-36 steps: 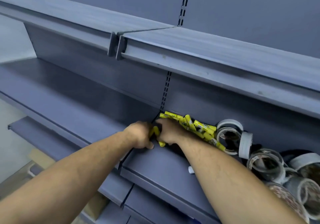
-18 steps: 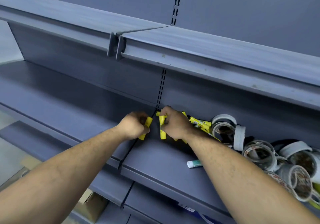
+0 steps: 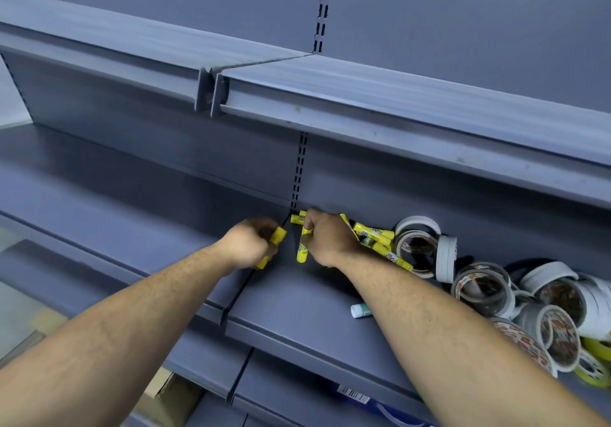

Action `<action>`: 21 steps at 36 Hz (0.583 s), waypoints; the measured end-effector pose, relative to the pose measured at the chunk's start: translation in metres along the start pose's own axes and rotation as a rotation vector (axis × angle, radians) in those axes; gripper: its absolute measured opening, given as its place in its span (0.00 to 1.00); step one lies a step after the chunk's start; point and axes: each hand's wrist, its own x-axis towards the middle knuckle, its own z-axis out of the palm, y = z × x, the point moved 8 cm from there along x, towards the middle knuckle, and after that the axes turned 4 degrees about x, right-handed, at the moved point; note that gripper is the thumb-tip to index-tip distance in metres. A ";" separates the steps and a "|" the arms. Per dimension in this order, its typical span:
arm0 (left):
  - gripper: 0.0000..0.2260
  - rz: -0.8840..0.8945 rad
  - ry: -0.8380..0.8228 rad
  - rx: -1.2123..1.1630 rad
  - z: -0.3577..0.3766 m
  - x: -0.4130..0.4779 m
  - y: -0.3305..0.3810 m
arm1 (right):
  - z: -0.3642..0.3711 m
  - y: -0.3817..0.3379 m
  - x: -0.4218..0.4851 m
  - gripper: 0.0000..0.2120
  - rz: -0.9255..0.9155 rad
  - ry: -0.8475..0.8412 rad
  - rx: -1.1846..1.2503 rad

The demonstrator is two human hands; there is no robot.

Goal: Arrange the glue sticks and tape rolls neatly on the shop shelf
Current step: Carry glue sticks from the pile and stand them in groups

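Both hands work at the back of the grey middle shelf, near the seam between two shelf panels. My left hand grips a yellow glue stick in a curled fist. My right hand pinches another yellow glue stick, held nearly upright. A heap of yellow glue sticks lies behind and right of that hand, partly hidden by it. Several tape rolls are piled further right along the shelf. A white glue stick with a green band lies alone beside my right forearm.
The upper shelf overhangs the hands closely. The left shelf panel stretches away to the left. A slotted upright runs down the back wall. A lower shelf and a cardboard box sit below. More tape rolls crowd the right edge.
Both hands lifted from the heap and drew slightly apart, each with a yellow glue stick. The white glue stick came into view beside my right forearm.
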 end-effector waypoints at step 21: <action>0.17 -0.028 0.133 -0.120 -0.022 -0.015 0.005 | 0.021 0.003 -0.005 0.13 0.060 -0.221 -0.047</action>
